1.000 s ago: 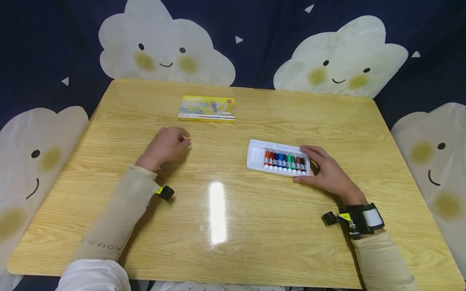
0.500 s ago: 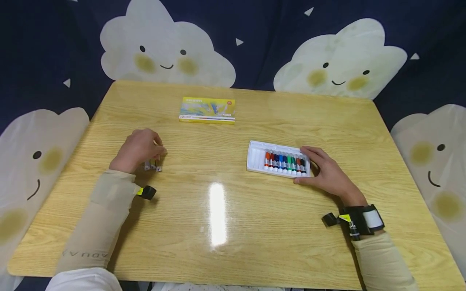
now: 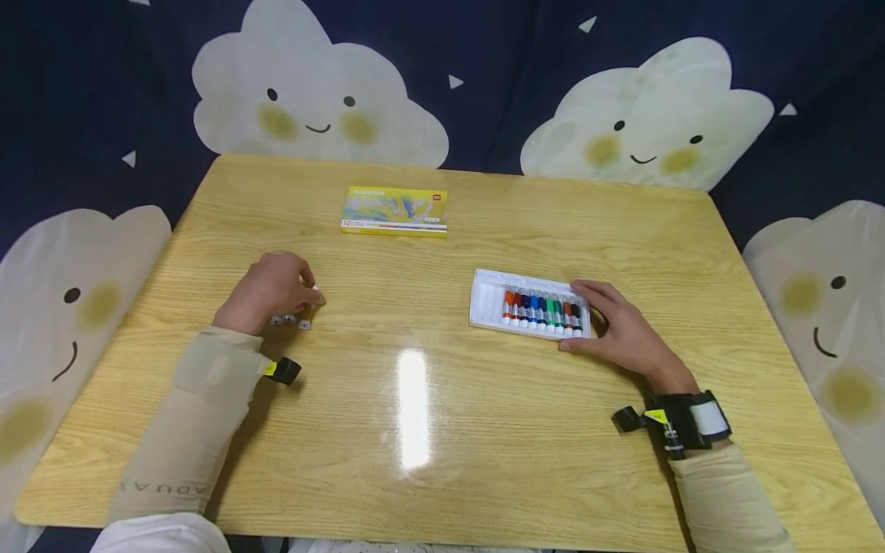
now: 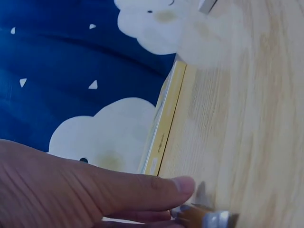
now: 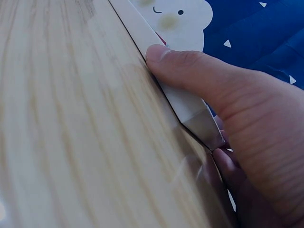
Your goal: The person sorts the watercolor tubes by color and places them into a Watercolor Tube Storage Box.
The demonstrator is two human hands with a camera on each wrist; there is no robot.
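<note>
At the left of the table, my left hand [image 3: 268, 288] is bent down over a few small paint tubes [image 3: 305, 325], mostly hidden beneath it. Its thumb and finger pinch one paint tube [image 4: 216, 219], whose silver end shows past the fingertips in the left wrist view. My right hand [image 3: 625, 329] grips the right end of a white plastic tray [image 3: 487, 303], thumb on the near side and fingers on the far side. Several coloured paint tubes [image 3: 541, 309], from orange to black, lie side by side in the tray; its left slots hold none.
A yellow paint box [image 3: 394, 211] lies flat toward the back of the wooden table [image 3: 470, 430]. Behind the table hangs a dark blue curtain [image 3: 484, 46] with white clouds.
My left hand has moved left and down onto the loose tubes, then slightly right, and now pinches one. The right hand and the tray have stayed put.
</note>
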